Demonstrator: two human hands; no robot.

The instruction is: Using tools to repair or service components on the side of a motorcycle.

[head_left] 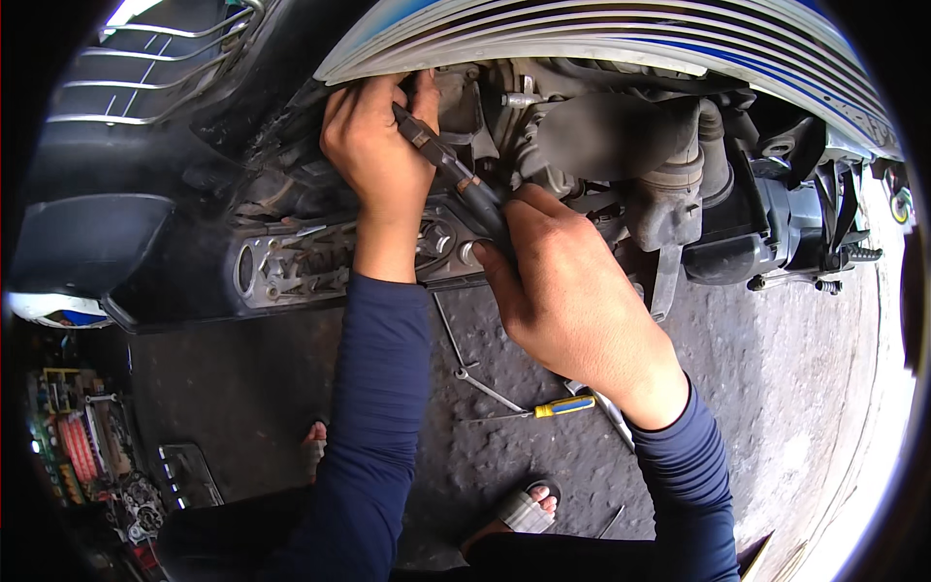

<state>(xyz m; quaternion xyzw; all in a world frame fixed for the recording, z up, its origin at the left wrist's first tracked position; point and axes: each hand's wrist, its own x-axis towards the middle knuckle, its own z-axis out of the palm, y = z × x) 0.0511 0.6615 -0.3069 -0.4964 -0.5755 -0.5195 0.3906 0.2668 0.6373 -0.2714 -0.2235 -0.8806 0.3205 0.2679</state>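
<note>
My right hand [577, 286] is closed around the dark handles of a pair of pliers [454, 173]. The tool slants up and to the left, its black jaws lying beside the thumb of my left hand [376, 141]. That hand reaches in under the edge of the white and blue striped body panel [582, 24] of a scooter. Its fingers are curled, but the panel covers the fingertips and whatever they grip. Below my left wrist sits an open metal engine case [291, 267] with its inner parts exposed.
A yellow-handled screwdriver [564, 406] and a thin metal wrench [490, 390] lie on the dark floor [233, 388] below the scooter. Tools and parts crowd the far left, near a red coil [78, 446]. A grey engine duct [669, 199] juts out right of my hands.
</note>
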